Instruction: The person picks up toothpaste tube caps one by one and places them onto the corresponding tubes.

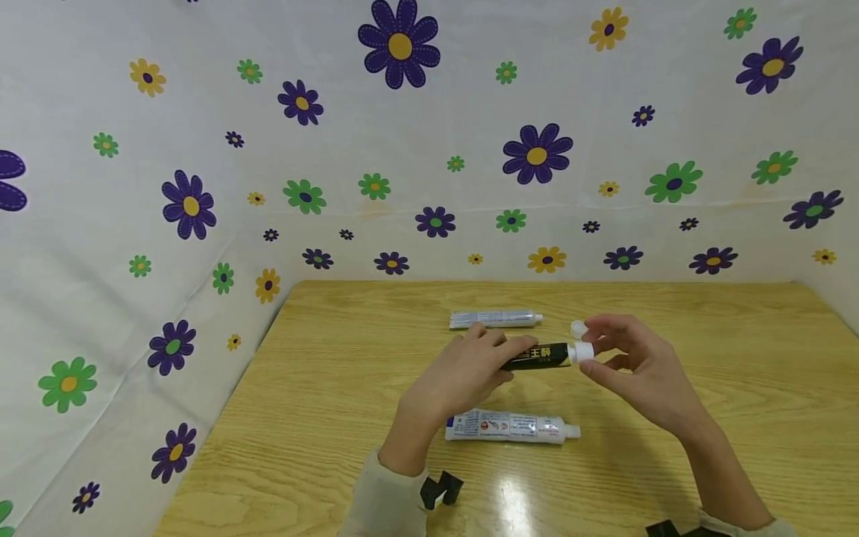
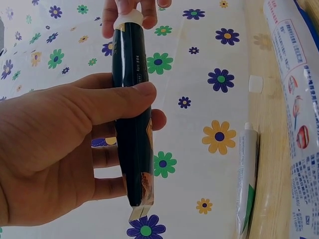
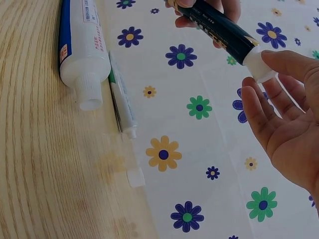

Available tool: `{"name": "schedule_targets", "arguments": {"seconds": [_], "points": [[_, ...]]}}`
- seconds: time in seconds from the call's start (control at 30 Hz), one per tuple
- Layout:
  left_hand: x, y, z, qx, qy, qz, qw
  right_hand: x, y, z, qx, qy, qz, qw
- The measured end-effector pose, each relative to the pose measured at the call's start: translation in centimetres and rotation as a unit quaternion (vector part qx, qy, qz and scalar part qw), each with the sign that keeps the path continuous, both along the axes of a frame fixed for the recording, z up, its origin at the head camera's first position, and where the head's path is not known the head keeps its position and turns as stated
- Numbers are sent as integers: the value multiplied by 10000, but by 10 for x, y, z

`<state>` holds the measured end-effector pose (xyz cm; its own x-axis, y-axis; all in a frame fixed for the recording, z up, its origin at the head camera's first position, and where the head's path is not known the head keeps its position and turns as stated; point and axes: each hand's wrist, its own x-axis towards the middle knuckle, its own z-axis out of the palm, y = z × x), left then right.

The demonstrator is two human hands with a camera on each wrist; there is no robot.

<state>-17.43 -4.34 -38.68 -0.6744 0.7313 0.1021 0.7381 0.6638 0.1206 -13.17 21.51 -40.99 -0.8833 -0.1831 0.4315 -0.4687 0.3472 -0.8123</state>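
Note:
My left hand (image 1: 456,373) grips a black toothpaste tube (image 1: 549,356) above the table, thumb across one side and fingers wrapped behind, as the left wrist view shows. At the tube's right end sits a white cap (image 1: 583,353). My right hand (image 1: 647,369) pinches that cap between thumb and fingers; the right wrist view shows the thumb (image 3: 286,62) lying on it. Nearer to me, a larger white and blue toothpaste tube (image 1: 513,427) lies with its cap on. Beyond my hands lies a slim silvery tube (image 1: 496,320) with a narrow bare nozzle.
A loose white cap (image 1: 578,329) stands on the wooden table (image 1: 322,403), just past my right fingertips. White cloth with printed flowers (image 1: 436,149) hangs behind the table and along its left side.

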Motion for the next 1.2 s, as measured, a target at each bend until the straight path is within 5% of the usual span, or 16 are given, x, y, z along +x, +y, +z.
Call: {"name": "schedule_targets", "arguments": {"seconds": [0.83, 1.2], "points": [[1, 0, 0, -117, 65, 35, 9999, 0, -1, -2, 251, -160, -132, 9995], [1, -2, 0, -228, 219, 127, 9994, 1, 1, -2, 503, -171, 214, 9984]]}}
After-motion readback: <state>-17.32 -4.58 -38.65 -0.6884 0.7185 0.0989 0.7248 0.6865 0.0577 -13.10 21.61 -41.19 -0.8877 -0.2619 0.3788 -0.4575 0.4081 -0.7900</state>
